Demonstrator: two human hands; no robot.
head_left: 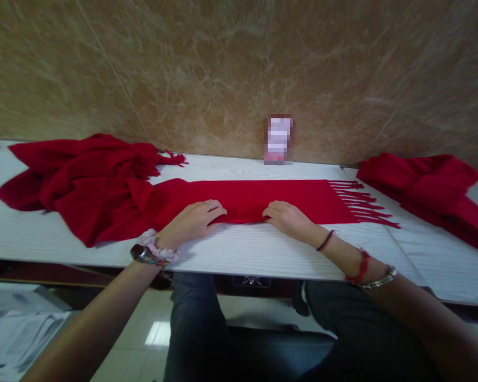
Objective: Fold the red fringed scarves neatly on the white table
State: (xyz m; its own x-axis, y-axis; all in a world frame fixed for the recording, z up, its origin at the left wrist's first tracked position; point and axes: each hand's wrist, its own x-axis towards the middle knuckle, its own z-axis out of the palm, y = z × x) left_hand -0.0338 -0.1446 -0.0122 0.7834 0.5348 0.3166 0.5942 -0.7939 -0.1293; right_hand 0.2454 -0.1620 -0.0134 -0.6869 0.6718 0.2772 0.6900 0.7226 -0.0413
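A long red scarf [263, 199] with a fringed right end lies flat across the white table [239, 249]. Its left part is bunched in a loose heap [87, 180]. My left hand [193, 220] rests on the scarf's near edge, fingers together and pressing down, with a ring on one finger and a watch at the wrist. A little to the right, my right hand [289, 217] lies on the same edge with its fingers curled onto the cloth. Whether either hand pinches the fabric or only presses it is unclear.
A stack of folded red scarves [426, 185] lies at the right on the table. A small blurred pink-and-white object [279, 139] stands against the brown marble wall. Below the table edge are my dark-trousered knees and papers [19, 329] at lower left.
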